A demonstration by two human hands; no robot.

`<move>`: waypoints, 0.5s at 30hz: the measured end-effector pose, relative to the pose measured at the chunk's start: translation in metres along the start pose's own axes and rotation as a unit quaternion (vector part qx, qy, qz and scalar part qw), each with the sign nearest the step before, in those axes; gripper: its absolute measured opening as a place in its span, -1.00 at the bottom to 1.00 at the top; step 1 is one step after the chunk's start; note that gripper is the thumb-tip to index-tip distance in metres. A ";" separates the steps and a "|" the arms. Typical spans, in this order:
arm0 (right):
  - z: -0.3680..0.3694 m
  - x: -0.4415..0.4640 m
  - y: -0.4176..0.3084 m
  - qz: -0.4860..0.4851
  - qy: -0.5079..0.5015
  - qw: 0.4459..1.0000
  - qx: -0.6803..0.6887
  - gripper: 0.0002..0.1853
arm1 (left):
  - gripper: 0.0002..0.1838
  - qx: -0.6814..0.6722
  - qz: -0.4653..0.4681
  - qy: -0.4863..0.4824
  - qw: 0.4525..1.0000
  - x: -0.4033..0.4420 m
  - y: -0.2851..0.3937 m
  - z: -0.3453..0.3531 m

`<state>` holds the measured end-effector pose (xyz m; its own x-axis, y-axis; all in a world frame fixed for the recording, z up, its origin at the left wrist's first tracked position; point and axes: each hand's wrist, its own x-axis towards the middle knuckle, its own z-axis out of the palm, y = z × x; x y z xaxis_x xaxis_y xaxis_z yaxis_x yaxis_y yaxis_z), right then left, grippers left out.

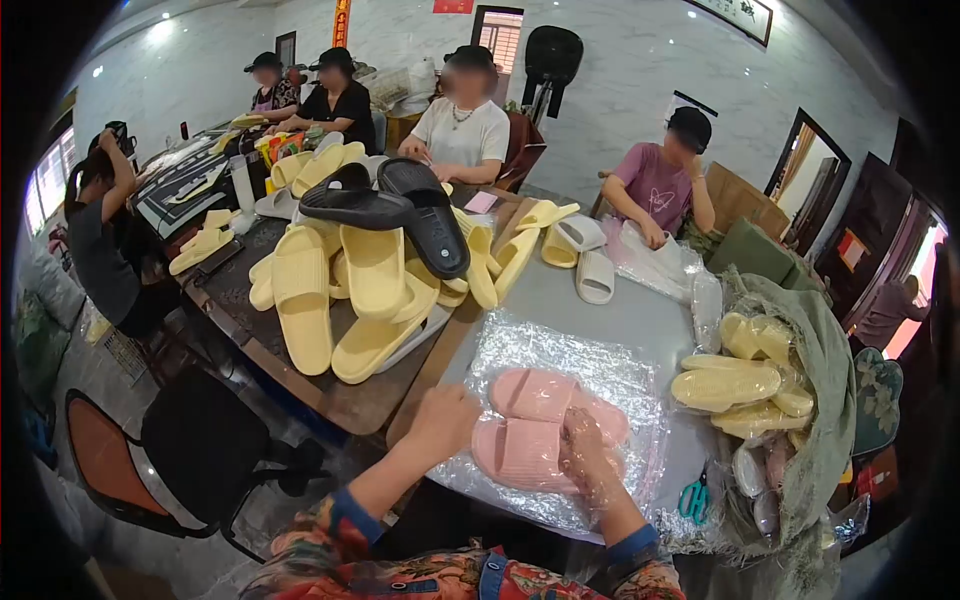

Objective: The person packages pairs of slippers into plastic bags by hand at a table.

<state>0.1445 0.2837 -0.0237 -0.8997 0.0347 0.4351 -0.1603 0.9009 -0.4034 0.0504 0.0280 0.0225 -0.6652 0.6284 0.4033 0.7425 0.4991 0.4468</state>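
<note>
A pair of pink slippers lies on a stack of clear plastic bags in front of me. Shiny clear film covers at least part of the slippers and my right hand. That hand grips the slippers at their right part, its fingertips partly hidden. At the left edge of the bags, beside the slippers, my left hand is closed with curled fingers. What it pinches, if anything, does not show clearly.
Yellow slippers and black slippers are heaped at the left. Teal scissors lie at the right, near a green sack holding bagged yellow slippers. A person handles plastic across the table; other people sit farther back.
</note>
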 end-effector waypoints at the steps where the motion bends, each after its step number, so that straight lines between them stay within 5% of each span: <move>1: 0.000 0.001 0.000 0.000 -0.007 1.000 -0.001 -0.93 | -0.66 -0.116 -0.026 -0.014 0.993 0.016 0.000 0.010; 4: 0.005 -0.002 0.004 0.056 0.007 0.994 0.096 -0.93 | -0.48 -0.125 0.003 0.033 0.992 0.049 -0.020 0.072; 5: 0.003 -0.002 0.003 0.038 0.019 0.995 0.085 -0.93 | -0.39 -0.129 -0.025 -0.072 0.989 0.056 -0.038 0.091; 8: -0.006 -0.001 -0.005 -0.103 0.051 0.992 -0.060 -0.92 | -0.33 -0.052 -0.047 -0.105 0.992 0.055 -0.030 0.088; 9: 0.001 -0.002 0.000 0.002 0.019 1.000 -0.012 -0.90 | -0.27 -0.046 -0.054 -0.095 0.993 0.055 -0.028 0.089; 10: 0.005 -0.005 0.004 0.009 0.017 0.999 -0.051 -0.89 | -0.26 -0.056 -0.055 -0.089 0.993 0.053 -0.027 0.090; 15: 0.015 -0.009 0.022 -0.063 0.032 0.995 -0.076 -0.81 | -0.20 -0.065 -0.067 -0.063 0.994 0.053 -0.033 0.093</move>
<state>0.1429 0.2968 -0.0487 -0.8483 -0.0599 0.5261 -0.2031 0.9544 -0.2189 -0.0013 0.1006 -0.0455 -0.7366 0.6347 0.2336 0.6253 0.5076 0.5927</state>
